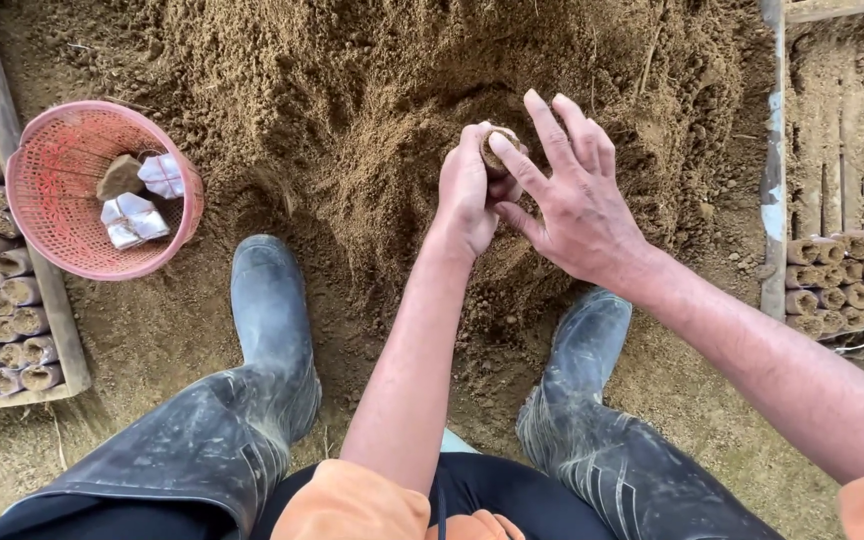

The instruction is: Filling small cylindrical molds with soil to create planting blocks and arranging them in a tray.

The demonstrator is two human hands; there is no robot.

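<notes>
From the head view, the left hand (pixel 468 193) is closed around a small soil-filled tube (pixel 498 148), held above the soil heap (pixel 352 110). The right hand (pixel 574 200) has its fingers spread, with the index finger pressing on the top of the tube. To the left lies a pink basket (pixel 57 165) holding white paper pieces (pixel 135 218). Wooden trays (pixel 62 330) with filled tubes (pixel 842 280) stand on both sides. Two rubber boots (pixel 274 310) frame the heap.
</notes>
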